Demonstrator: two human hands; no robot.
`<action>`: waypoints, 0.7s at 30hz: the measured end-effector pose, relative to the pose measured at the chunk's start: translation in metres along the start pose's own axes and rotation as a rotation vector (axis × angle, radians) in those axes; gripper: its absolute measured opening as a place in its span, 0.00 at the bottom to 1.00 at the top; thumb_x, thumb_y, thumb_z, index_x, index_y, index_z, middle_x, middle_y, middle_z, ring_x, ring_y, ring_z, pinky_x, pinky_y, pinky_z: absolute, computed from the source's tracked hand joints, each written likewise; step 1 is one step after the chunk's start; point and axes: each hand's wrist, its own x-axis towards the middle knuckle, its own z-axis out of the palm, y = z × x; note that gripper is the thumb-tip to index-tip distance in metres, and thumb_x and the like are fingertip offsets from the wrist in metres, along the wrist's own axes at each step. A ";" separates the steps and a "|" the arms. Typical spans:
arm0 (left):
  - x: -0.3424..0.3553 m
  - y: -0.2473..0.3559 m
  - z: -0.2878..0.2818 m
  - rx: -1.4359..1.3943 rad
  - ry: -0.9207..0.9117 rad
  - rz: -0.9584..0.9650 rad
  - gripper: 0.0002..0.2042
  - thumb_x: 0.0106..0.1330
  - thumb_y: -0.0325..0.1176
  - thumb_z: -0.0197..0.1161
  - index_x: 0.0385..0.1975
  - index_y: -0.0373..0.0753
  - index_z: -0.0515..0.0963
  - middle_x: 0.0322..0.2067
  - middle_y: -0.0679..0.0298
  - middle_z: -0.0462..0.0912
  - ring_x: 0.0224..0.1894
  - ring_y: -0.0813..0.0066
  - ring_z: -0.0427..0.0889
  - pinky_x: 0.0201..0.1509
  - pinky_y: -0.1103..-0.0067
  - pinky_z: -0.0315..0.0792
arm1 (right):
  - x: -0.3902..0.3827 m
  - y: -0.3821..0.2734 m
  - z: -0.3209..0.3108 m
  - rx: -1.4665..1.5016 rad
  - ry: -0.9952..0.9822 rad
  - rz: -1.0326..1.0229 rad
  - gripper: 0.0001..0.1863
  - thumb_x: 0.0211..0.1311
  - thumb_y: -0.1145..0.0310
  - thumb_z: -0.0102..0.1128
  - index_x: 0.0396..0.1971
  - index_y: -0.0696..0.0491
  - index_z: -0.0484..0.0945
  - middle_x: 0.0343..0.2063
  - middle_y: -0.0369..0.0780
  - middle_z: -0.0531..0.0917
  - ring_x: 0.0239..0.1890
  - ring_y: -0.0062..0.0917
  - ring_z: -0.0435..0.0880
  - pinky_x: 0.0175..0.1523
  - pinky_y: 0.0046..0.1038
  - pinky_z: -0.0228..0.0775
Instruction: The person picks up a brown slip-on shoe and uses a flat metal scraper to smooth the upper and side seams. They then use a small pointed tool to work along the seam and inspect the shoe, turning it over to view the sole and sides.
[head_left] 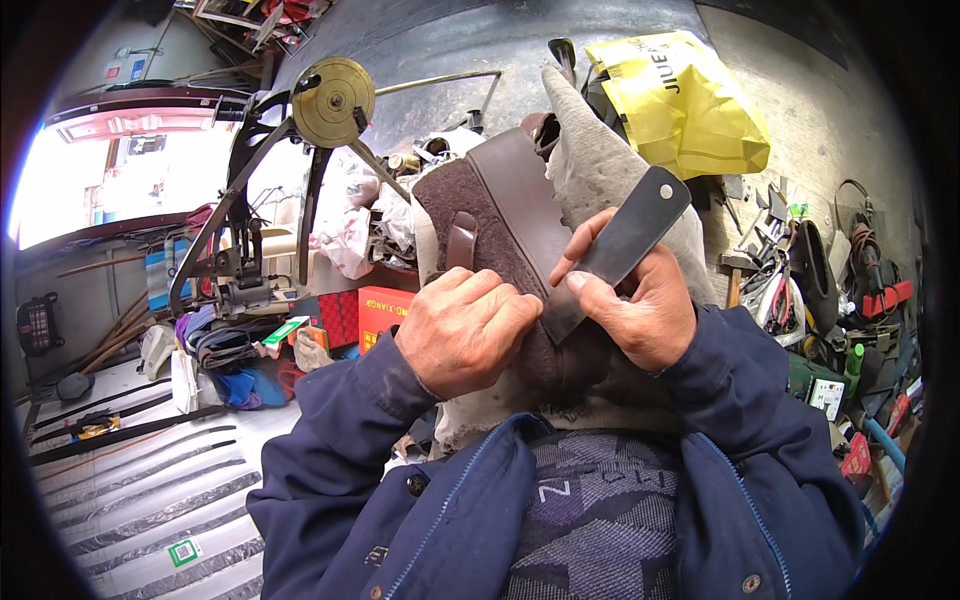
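"How will the fleece-lined brown piece [492,240], draped on the grey lap cloth [590,150], handle?"

"Soft, light, I'd judge; hold its stiffer leather band [520,185]. Left hand [468,328] curls there, grip hidden; right hand [645,312] clamps the black flat tool [632,232]."

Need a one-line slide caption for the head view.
Left hand curled over a brown fleece-and-leather piece, right hand gripping a flat black strip; brass-wheeled sewing machine at left.
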 end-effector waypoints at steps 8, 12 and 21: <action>-0.001 0.000 0.003 0.009 0.027 0.002 0.09 0.54 0.25 0.67 0.34 0.38 0.77 0.24 0.67 0.76 0.27 0.72 0.77 0.29 0.75 0.67 | 0.002 0.004 0.005 0.007 0.035 -0.026 0.11 0.66 0.78 0.56 0.47 0.54 0.72 0.39 0.35 0.83 0.40 0.11 0.77 0.48 0.19 0.70; -0.001 0.000 0.004 0.011 0.035 0.005 0.08 0.55 0.25 0.67 0.34 0.38 0.77 0.23 0.67 0.76 0.26 0.71 0.76 0.29 0.75 0.66 | 0.002 0.002 0.003 0.010 0.002 -0.007 0.11 0.66 0.79 0.56 0.47 0.54 0.72 0.38 0.35 0.83 0.39 0.12 0.77 0.48 0.20 0.70; 0.000 0.002 0.001 -0.004 0.031 -0.021 0.10 0.50 0.22 0.68 0.33 0.37 0.79 0.22 0.65 0.75 0.25 0.69 0.78 0.28 0.74 0.70 | 0.004 0.001 0.000 -0.039 -0.041 0.003 0.10 0.66 0.78 0.56 0.46 0.55 0.72 0.38 0.36 0.84 0.40 0.12 0.78 0.49 0.20 0.71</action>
